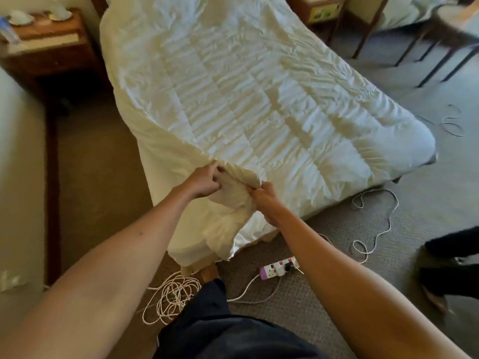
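The left hand (204,181) and right hand (265,200) pinch the corner of the duvet (259,99), soft, probably light: grip its hem.

Left grip (204,181): pinches the near corner of the white duvet (248,99).
Right grip (264,200): clutches the same corner, just beside the left.
Duvet: spread over the bed, wrinkled.
Floor: coiled white rope (172,297); power strip (280,266) near the bed's foot.

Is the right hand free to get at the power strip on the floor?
Probably not yet: the right hand grips the duvet corner. The power strip lies uncovered on the carpet below it.
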Demonstrator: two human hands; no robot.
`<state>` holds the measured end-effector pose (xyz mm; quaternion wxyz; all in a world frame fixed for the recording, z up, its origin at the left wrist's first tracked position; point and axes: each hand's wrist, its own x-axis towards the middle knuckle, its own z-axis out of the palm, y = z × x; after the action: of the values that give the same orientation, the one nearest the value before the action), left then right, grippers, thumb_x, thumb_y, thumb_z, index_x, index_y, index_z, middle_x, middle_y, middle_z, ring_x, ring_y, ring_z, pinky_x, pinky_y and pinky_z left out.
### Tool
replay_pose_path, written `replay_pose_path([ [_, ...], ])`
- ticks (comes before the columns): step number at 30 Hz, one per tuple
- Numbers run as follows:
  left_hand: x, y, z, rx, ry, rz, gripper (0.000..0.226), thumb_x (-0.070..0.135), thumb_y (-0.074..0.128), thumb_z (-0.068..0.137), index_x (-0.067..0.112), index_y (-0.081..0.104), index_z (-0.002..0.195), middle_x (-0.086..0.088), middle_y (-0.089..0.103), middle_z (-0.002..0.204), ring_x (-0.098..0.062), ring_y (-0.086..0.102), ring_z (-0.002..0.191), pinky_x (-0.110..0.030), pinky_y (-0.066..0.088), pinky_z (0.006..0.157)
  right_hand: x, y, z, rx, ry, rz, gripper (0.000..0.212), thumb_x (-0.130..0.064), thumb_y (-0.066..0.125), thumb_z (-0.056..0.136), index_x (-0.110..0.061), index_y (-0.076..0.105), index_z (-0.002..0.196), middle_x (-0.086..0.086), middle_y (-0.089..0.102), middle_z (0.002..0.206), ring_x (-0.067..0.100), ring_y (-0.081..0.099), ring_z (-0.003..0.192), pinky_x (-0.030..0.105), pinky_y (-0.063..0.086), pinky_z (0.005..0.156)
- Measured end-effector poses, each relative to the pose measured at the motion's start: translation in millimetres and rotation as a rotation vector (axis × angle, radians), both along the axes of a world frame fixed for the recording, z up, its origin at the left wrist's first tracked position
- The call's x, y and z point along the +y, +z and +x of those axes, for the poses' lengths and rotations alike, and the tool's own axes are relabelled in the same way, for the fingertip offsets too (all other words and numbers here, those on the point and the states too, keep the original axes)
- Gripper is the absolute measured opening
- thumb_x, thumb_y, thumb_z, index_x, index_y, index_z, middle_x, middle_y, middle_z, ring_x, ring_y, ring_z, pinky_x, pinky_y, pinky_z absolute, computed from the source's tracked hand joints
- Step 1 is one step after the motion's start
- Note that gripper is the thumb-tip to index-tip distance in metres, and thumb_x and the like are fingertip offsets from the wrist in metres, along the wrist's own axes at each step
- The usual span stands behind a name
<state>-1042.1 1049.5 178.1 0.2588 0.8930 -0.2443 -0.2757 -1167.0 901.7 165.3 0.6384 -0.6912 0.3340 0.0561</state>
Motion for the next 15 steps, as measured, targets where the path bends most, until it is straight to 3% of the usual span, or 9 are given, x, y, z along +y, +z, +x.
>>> replay_pose_path([
  [3, -33, -2, 41, 0.031, -0.126, 0.065, 0.065, 0.004, 0.054, 0.086, 0.023, 0.032, 0.143, -0.009, 0.060, 0.118, -0.031, 0.059, 0.092, -0.040, 0.048, 0.073, -22, 3, 5, -0.035, -0.093, 0.013, 0.021, -0.007, 0.058, 0.093, -0.021, 0.071, 0.087, 0.001, 0.072, 0.087, 0.021, 0.068, 0.090, 0.035, 0.056, 0.070],
  [6, -57, -5, 78, 0.070, -0.221, 0.160, 0.087, -0.005, 0.059, 0.078, 0.029, 0.025, 0.150, -0.014, 0.055, 0.128, -0.033, 0.059, 0.103, -0.042, 0.053, 0.079, -44, 2, 10, -0.037, -0.158, 0.011, 0.021, -0.006, 0.059, 0.094, -0.020, 0.072, 0.086, 0.007, 0.073, 0.093, 0.027, 0.068, 0.096, 0.042, 0.057, 0.082],
  [8, -74, -8, 100, 0.096, -0.288, 0.220, 0.077, -0.008, 0.061, 0.073, 0.024, 0.041, 0.140, -0.016, 0.059, 0.123, -0.031, 0.060, 0.098, -0.040, 0.056, 0.073, -57, 4, 13, -0.041, -0.227, 0.021, 0.016, -0.004, 0.058, 0.094, -0.009, 0.073, 0.094, 0.015, 0.072, 0.101, 0.032, 0.067, 0.102, 0.047, 0.056, 0.090],
  [11, -104, -3, 120, -0.002, -0.362, 0.255, 0.036, -0.005, 0.060, 0.075, 0.010, 0.058, 0.108, -0.018, 0.065, 0.103, -0.026, 0.061, 0.079, -0.032, 0.047, 0.058, -71, 6, 10, -0.055, -0.320, 0.050, 0.017, 0.000, 0.058, 0.094, 0.001, 0.070, 0.105, 0.019, 0.071, 0.106, 0.032, 0.066, 0.104, 0.047, 0.054, 0.093],
  [15, -168, 6, 138, -0.225, -0.437, 0.136, 0.024, 0.005, 0.056, 0.077, 0.007, 0.066, 0.099, -0.020, 0.067, 0.100, -0.036, 0.062, 0.093, -0.034, 0.044, 0.068, -92, 6, 7, -0.079, -0.431, 0.081, 0.017, 0.002, 0.054, 0.095, 0.001, 0.069, 0.104, 0.013, 0.071, 0.099, 0.024, 0.068, 0.094, 0.036, 0.058, 0.081],
])
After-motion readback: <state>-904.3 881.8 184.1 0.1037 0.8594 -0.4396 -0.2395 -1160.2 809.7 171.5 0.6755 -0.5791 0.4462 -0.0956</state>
